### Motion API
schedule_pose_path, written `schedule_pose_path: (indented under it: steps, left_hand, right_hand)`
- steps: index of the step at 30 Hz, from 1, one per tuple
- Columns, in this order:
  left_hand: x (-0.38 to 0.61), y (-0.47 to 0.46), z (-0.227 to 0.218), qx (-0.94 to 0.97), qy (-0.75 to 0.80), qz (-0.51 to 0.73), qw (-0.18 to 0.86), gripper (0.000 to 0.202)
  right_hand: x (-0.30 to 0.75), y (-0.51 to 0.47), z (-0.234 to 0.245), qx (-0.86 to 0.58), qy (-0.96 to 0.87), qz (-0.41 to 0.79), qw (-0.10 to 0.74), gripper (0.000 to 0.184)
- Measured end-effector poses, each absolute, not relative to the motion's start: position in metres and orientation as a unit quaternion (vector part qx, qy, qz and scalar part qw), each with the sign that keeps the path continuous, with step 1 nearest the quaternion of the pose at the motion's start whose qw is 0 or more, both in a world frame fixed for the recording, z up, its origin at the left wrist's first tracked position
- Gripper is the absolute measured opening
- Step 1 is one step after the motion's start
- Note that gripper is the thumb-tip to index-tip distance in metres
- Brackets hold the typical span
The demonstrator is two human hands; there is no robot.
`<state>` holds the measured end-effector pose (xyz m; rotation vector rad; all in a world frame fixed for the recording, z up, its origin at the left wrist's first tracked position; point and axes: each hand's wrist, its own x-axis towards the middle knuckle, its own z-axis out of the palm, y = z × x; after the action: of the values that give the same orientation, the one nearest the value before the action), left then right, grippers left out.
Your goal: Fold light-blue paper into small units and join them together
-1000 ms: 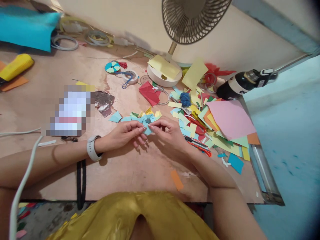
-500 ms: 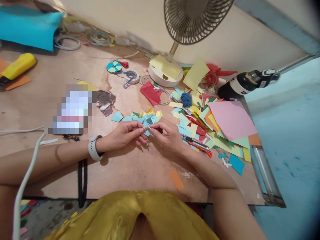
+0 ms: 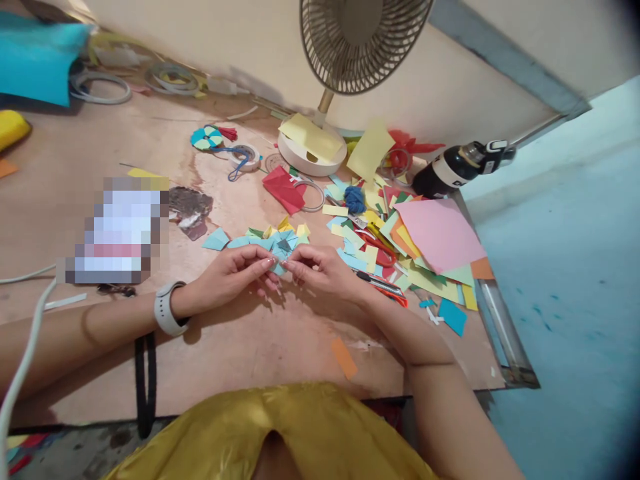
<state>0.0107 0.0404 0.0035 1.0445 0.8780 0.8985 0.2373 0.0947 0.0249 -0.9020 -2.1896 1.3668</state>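
Both hands meet over the middle of the table. My left hand (image 3: 249, 268), a pale watch on its wrist, pinches a small light-blue piece of folded paper (image 3: 279, 267) between thumb and forefinger. From the other side my right hand (image 3: 317, 270) pinches the same piece; its exact folds are partly hidden by the fingers. Right behind the fingertips lie more folded light-blue papers (image 3: 284, 241), with yellow folded papers (image 3: 284, 227) among them. A separate light-blue folded piece (image 3: 217, 239) rests left of that group.
To the right, paper scraps surround a cutter (image 3: 383, 285), red-handled scissors (image 3: 377, 248) and blue yarn (image 3: 355, 199). Behind stand a fan (image 3: 313, 150) and a dark bottle (image 3: 445, 172). A blurred-out phone-like object (image 3: 117, 230) lies left. An orange strip (image 3: 345, 358) is near the front edge.
The whole view has shifted, so the table's things sit further left in the picture. Both hands keep pinching the light-blue paper with hardly any change of pose.
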Motion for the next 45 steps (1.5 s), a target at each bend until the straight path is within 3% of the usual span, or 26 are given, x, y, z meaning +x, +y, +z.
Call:
schedule_pose_path:
  steps: [5, 10, 12, 15, 19, 25, 29, 32, 38, 41, 45]
  left_hand:
    - [0.009, 0.041, 0.004, 0.471, 0.402, 0.415, 0.667, 0.033]
    - [0.007, 0.04, 0.002, 0.55, 0.384, 0.359, 0.649, 0.029]
    - [0.007, 0.039, 0.003, 0.571, 0.376, 0.345, 0.643, 0.028]
    - [0.009, 0.037, 0.002, 0.544, 0.371, 0.318, 0.683, 0.03]
    - [0.012, 0.035, 0.001, 0.482, 0.362, 0.292, 0.743, 0.031]
    - [0.014, 0.037, -0.003, 0.486, 0.329, 0.308, 0.749, 0.03]
    - [0.012, 0.038, -0.008, 0.526, 0.313, 0.305, 0.73, 0.029]
    - [0.011, 0.038, -0.008, 0.53, 0.319, 0.317, 0.719, 0.022]
    - [0.01, 0.038, 0.0, 0.494, 0.37, 0.404, 0.675, 0.019]
    - [0.011, 0.039, 0.003, 0.47, 0.371, 0.461, 0.654, 0.018]
    - [0.012, 0.038, 0.002, 0.424, 0.363, 0.446, 0.7, 0.019]
  right_hand:
    - [0.237, 0.091, 0.027, -0.331, -0.764, 0.501, 0.236, 0.032]
    - [0.254, 0.111, 0.044, -0.215, -0.783, 0.578, 0.083, 0.033]
    - [0.255, 0.118, 0.043, -0.261, -0.788, 0.541, 0.134, 0.034]
    - [0.247, 0.12, 0.025, -0.379, -0.799, 0.374, 0.277, 0.026]
    - [0.234, 0.115, -0.002, -0.39, -0.848, 0.226, 0.279, 0.016]
    - [0.236, 0.117, -0.007, -0.407, -0.818, 0.262, 0.312, 0.016]
    - [0.231, 0.115, -0.012, -0.393, -0.849, 0.191, 0.296, 0.027]
    - [0.228, 0.114, -0.017, -0.373, -0.865, 0.16, 0.295, 0.015]
    - [0.241, 0.118, 0.014, -0.356, -0.799, 0.3, 0.38, 0.011]
    - [0.246, 0.114, 0.032, -0.35, -0.79, 0.346, 0.367, 0.011]
    - [0.243, 0.101, 0.03, -0.313, -0.86, 0.238, 0.326, 0.01]
